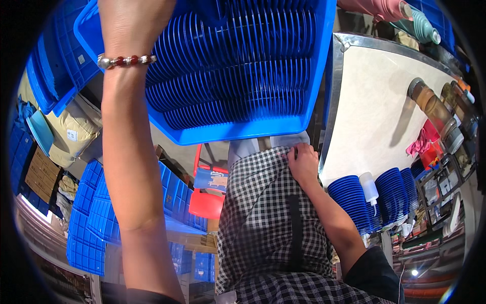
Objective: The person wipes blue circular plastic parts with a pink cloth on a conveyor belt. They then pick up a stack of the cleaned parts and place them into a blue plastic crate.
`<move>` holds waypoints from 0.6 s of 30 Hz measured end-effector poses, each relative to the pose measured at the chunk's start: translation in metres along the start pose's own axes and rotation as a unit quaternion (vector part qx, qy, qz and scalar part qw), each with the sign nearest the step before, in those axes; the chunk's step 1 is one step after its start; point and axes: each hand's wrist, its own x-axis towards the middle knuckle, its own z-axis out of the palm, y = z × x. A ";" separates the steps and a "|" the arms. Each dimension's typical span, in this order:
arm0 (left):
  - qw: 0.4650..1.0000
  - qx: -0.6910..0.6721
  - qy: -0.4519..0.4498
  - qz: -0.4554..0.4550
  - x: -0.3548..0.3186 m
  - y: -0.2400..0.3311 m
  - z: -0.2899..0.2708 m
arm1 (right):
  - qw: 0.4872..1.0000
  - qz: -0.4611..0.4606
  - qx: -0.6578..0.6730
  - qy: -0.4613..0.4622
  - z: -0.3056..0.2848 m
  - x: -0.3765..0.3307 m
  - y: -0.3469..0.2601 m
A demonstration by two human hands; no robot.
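My left arm reaches up to the top edge, a beaded bracelet [125, 62] round its wrist. The fingers of my left hand [135, 20] are cut off or hidden there, so what they hold cannot be seen. Beside that hand a big blue crate [238, 133] is packed with thin round blue discs [228, 66], stood on edge in several rows. A darker blue shape [210, 11] shows among the discs near the top; I cannot tell what it is. My right hand [302, 161] lies on my checked apron [263, 202], fingers slightly bent, holding nothing visible.
On my right stands a pale table [374, 101] with a metal rim. Stacks of blue discs [347, 200], a white squeeze bottle [369, 187] and an amber cylinder [435, 109] are on it. Left are blue crates [88, 218]; behind the apron, a red chair [206, 203].
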 end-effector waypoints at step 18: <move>0.980 0.026 -0.134 -0.147 0.013 -0.061 0.039 | 1.000 -0.011 0.003 0.019 0.004 0.001 0.002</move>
